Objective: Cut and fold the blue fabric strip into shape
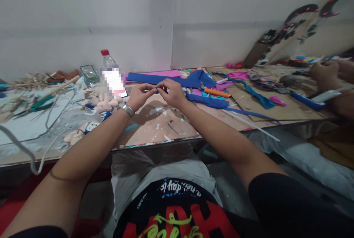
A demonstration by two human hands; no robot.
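My left hand (141,97), with a metal watch (126,109) on its wrist, is closed in a pinch over the table. Meeting it fingertip to fingertip, my right hand (173,92) is also pinched. Between the fingertips shows a small blue piece (157,91), mostly hidden; its material is too small to tell. Behind the hands lies a long folded blue strip (146,78) over a pink sheet (168,73). Beside my right wrist are another blue strip (207,100) and an orange-handled tool (217,93), possibly a cutter.
Left are green-handled scissors (42,103), a white cord (16,144), a red-capped bottle (108,59) and a blurred bright screen (113,79). A brown board (249,109) bears blue and pink scraps at right. Another person's hands (323,73) work at the far right.
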